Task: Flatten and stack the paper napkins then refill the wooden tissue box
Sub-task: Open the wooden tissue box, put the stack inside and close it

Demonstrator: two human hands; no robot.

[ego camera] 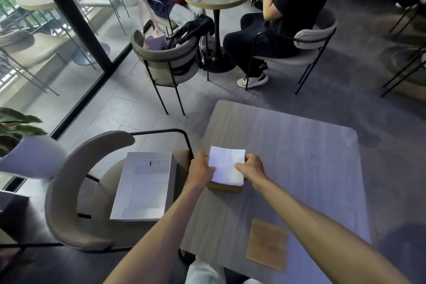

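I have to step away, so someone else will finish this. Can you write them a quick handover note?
Left hand and right hand grip opposite sides of the napkin stack.
The stack sits in or on the wooden tissue box on the table; only the box's front edge shows.
The wooden lid lies flat near the table's close edge.
An open white cardboard box rests on the chair at left.
Done: napkins stacked. Left: seat the stack fully, probably refit the lid.
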